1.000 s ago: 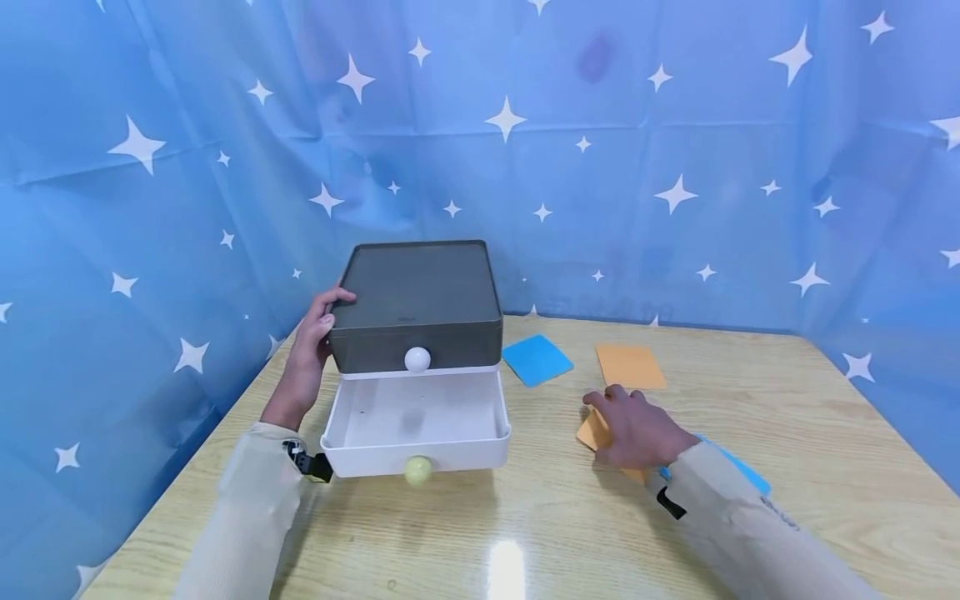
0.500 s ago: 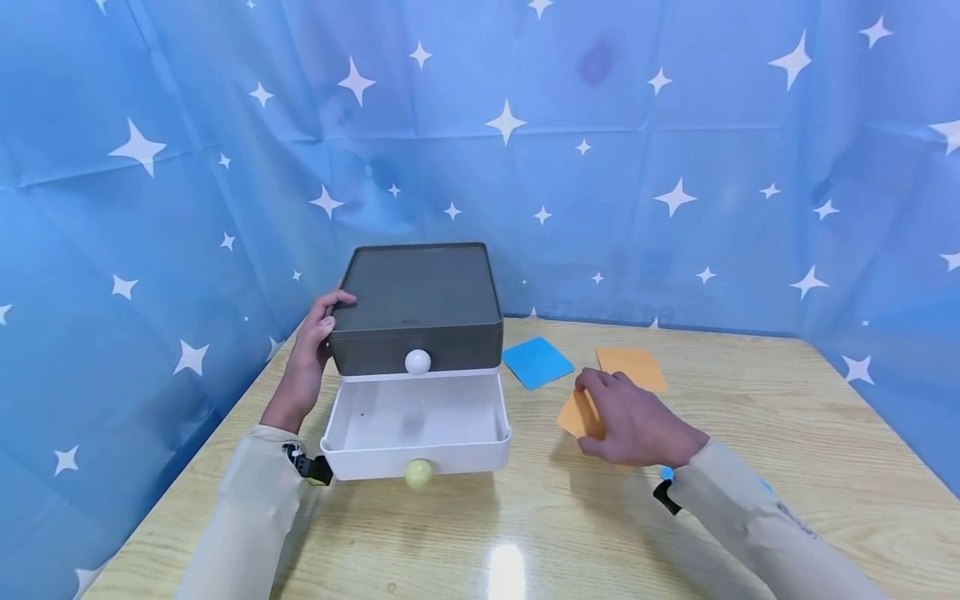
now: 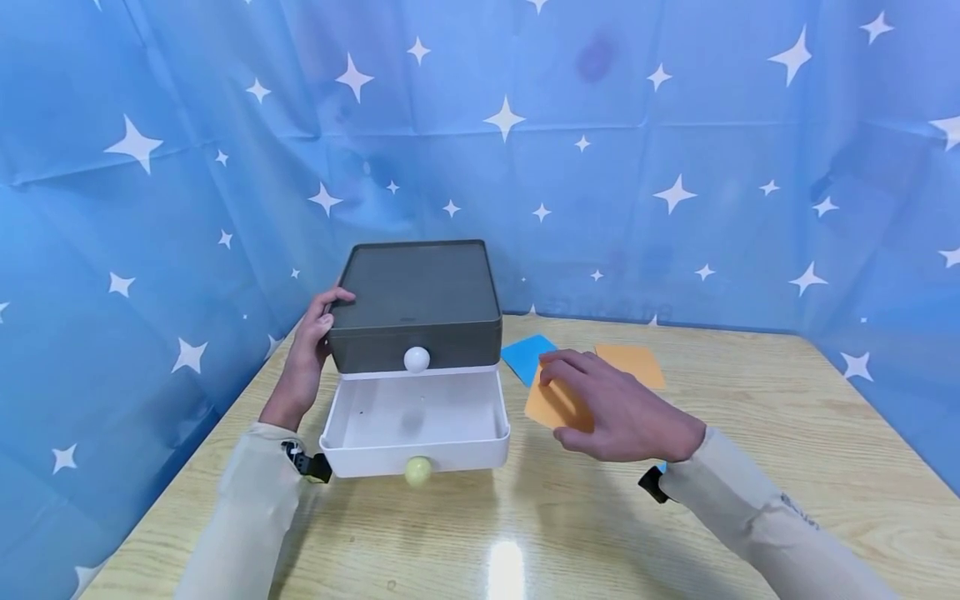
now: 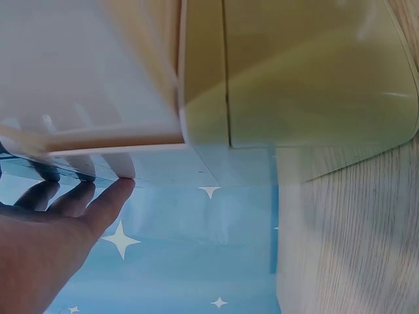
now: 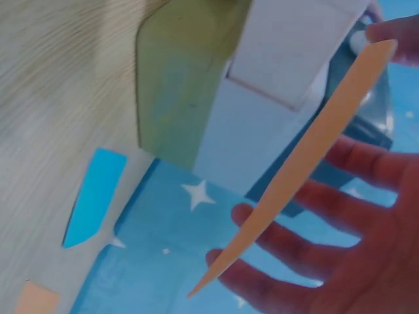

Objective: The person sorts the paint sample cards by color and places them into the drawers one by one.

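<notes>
A grey drawer box stands at the table's back left, its white lower drawer pulled out and bare inside. My left hand rests on the box's left side, thumb on the top edge; in the left wrist view its straight fingers lie against the box wall. My right hand hovers just right of the drawer and pinches an orange card between thumb and fingers. In the right wrist view the card is seen edge-on.
A blue card and a second orange card lie flat on the wooden table behind my right hand. A blue star-patterned cloth walls the table on three sides. The drawers carry round knobs.
My right hand has lifted the orange card off the table and carried it left toward the pulled-out drawer. The left hand and the box have stayed put.
</notes>
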Demonstrator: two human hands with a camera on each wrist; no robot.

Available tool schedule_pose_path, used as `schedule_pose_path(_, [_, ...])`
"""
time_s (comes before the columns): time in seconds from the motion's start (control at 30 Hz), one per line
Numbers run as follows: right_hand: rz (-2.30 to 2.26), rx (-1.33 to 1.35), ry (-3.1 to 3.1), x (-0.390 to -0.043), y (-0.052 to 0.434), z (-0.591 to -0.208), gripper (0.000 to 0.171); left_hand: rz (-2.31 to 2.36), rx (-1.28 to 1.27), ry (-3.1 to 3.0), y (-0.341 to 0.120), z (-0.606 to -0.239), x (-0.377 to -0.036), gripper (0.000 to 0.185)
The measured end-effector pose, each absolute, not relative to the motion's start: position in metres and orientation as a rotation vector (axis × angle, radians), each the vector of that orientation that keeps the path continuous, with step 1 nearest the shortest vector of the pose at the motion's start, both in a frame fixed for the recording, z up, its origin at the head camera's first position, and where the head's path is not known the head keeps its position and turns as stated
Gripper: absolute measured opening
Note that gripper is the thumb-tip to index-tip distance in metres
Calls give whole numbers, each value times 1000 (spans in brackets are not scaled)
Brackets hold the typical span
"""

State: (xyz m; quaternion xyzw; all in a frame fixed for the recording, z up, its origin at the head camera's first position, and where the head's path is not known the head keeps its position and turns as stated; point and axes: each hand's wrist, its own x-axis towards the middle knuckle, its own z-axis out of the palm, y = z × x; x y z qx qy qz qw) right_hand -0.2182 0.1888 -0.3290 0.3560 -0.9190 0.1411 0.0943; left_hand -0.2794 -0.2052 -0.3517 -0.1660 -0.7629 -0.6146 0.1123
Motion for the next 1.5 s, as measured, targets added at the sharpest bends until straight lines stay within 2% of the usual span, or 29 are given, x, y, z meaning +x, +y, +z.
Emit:
schedule_pose_path(0.37, [600, 1418, -2523, -217, 166, -315, 43, -1783, -479, -2253, -205, -352, -279, 49])
schedule_pose_path(0.6, [569, 1548, -2445, -217, 148, -308, 43, -1770, -483, -2256, -205, -353, -281, 48])
schedule_pose_path(0.87, [532, 1617, -2512, -217, 119, -300, 40, -1771, -477, -2257, -205, -353, -280, 49])
schedule_pose_path(1.27, [555, 1585, -2610, -229, 83, -310, 30, -1757, -467, -2277, -203, -353, -279, 49])
schedule_pose_path(1.5, [472, 1573, -2646, -230, 73, -310, 32, -1749, -459, -2280, -204, -353, -278, 49])
